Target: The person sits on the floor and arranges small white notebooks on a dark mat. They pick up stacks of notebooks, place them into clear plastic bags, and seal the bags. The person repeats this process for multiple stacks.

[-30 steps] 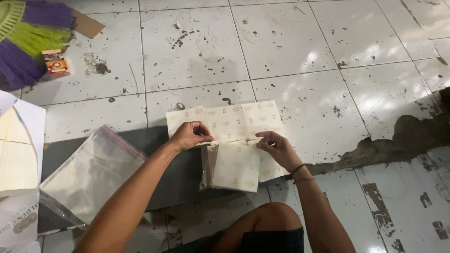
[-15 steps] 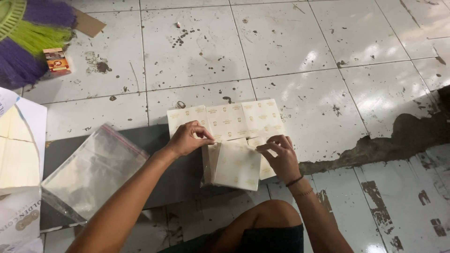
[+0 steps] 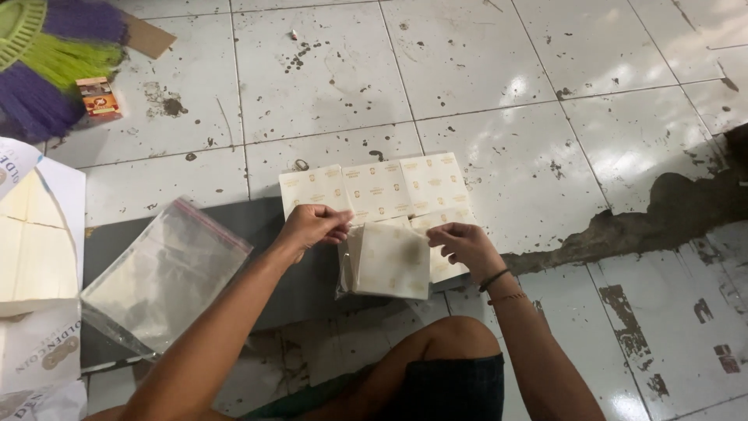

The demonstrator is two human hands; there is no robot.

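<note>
A cream printed paper sheet (image 3: 382, 187) lies spread on the tiled floor in front of me. A clear plastic bag with a stack of folded cream paper (image 3: 389, 261) inside rests on its near edge. My left hand (image 3: 312, 226) pinches the top left of that bag at its opening. My right hand (image 3: 460, 242) grips the bag's top right corner, fingers curled over the paper. A black band sits on my right wrist.
A dark grey board (image 3: 288, 288) lies under the work. A pile of clear plastic bags (image 3: 160, 277) sits to the left, with cream paper stacks and white wrappers (image 3: 31, 249) beyond. A purple and green broom (image 3: 54, 54) and small box (image 3: 99, 97) lie far left. My knee (image 3: 452, 343) is below.
Both hands have shifted slightly downward along the bag's top edge, and the paper stack has slid deeper into the bag.
</note>
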